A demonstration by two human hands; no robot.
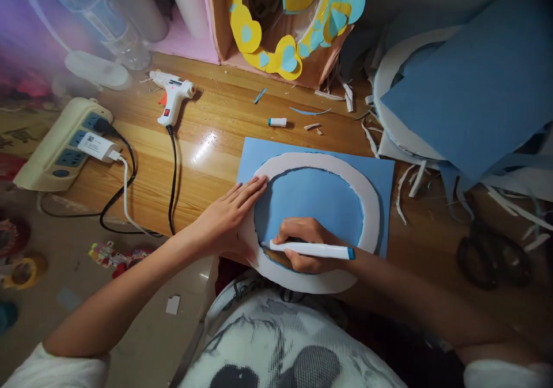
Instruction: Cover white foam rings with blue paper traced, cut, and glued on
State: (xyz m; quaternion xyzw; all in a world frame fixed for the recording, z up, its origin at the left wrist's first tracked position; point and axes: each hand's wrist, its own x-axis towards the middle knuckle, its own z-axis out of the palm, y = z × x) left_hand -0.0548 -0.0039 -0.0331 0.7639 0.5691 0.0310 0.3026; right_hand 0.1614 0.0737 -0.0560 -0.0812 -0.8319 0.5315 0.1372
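Note:
A white foam ring (371, 226) lies on a sheet of blue paper (319, 198), its front part reaching past the paper toward my body. My left hand (239, 212) rests with fingers stretched out on the ring's left side, pressing it flat. Inside the ring's opening, my right hand (305, 241) grips a white marker (319, 250) with a blue end. The marker's tip points left, close to the ring's inner edge. Beyond the paper, a small white and blue marker cap (277, 122) lies on the table.
A white glue gun (173, 94) lies at the back left, its black cord running forward. Left of it sits a power strip (64, 146) with a plugged charger. Black scissors (492, 252), foam scraps and more blue sheets (479, 82) lie right. A heart-decorated frame (259, 53) stands behind.

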